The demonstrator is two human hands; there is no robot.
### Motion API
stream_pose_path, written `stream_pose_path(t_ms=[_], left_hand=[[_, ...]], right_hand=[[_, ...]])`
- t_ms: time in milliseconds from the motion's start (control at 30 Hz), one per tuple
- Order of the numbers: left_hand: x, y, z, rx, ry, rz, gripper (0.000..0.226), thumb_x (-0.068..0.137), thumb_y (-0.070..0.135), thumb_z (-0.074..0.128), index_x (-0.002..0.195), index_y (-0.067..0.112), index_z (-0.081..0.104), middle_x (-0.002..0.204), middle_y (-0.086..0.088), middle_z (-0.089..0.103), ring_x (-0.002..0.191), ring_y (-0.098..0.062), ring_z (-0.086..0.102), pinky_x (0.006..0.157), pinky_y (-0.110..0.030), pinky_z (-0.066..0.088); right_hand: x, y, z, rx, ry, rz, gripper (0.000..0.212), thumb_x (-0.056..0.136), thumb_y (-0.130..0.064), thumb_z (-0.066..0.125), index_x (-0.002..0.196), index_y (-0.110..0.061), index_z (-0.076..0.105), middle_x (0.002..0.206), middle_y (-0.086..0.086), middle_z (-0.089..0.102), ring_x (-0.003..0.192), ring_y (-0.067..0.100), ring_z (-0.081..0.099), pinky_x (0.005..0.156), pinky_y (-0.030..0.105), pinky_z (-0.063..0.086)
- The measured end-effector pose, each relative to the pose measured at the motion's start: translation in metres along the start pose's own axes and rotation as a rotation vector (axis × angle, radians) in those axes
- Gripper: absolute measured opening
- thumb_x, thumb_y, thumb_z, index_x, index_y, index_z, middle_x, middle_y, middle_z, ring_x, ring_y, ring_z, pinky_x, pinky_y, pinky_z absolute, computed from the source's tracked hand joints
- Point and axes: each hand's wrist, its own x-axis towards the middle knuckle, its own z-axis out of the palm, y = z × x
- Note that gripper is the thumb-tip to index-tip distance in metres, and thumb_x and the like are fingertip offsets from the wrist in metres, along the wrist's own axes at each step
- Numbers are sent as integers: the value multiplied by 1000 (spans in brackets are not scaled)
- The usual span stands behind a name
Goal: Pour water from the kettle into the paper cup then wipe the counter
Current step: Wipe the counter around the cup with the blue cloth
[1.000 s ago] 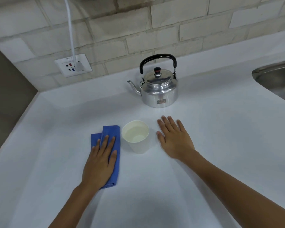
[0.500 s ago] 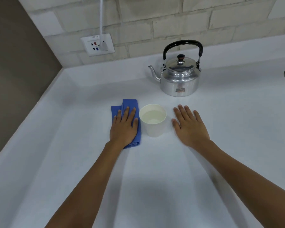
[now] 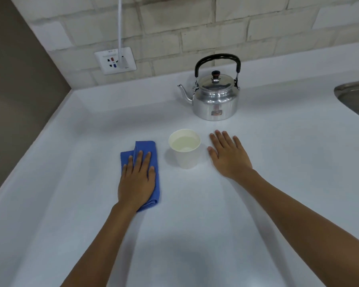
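A silver kettle with a black handle stands upright at the back of the white counter, its spout pointing left. In front of it stands a white paper cup with water in it. Left of the cup lies a folded blue cloth. My left hand presses flat on the cloth, fingers spread, and covers most of it. A small gap separates cloth and cup. My right hand rests palm down on the counter just right of the cup, holding nothing.
A steel sink cuts into the counter at the far right. A wall socket with a white cable plugged in sits on the brick wall behind. The counter's left edge runs along a brown wall.
My left hand has slid the cloth a little to the left, away from the cup. My view has shifted. The right hand, cup and kettle stay in place.
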Motion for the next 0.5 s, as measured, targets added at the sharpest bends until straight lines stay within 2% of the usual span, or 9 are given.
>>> stream_pose_path(t_ms=[67,233,333,400,500], left_hand=[[-9,15,3,2,5,-31,51,99,35,16,146,22,2,157,-3,0,144,-26,-3,117,-39,-1],[-64,23,9,-13,16,103,65,80,55,-11,141,31,-10,154,8,-8,143,-17,-9,114,-30,-7],[-81,4,5,-52,2,172,75,75,66,-19,142,34,-6,150,16,-10,141,-8,-11,112,-24,-7],[-76,-4,2,-47,8,154,78,77,67,-14,144,30,-2,151,15,-7,142,-9,-7,113,-25,-5],[-56,10,4,-22,29,36,69,85,53,-1,146,21,1,156,2,-2,144,-20,-3,116,-33,-2]], right_hand=[[0,1,0,-5,-2,-2,54,98,-38,15,146,-16,7,157,3,6,142,18,1,116,40,1],[-1,1,-3,-7,0,-15,54,97,-39,14,146,-15,11,156,5,10,142,20,5,115,41,4],[-1,2,-5,5,-17,-3,54,98,-37,16,146,-15,9,157,4,8,142,19,3,116,40,2],[-2,2,-6,10,-29,4,54,98,-38,15,146,-16,8,157,4,6,142,18,1,116,40,1],[-2,0,-6,10,-45,16,54,98,-38,14,146,-17,6,157,3,5,142,18,0,116,40,0]])
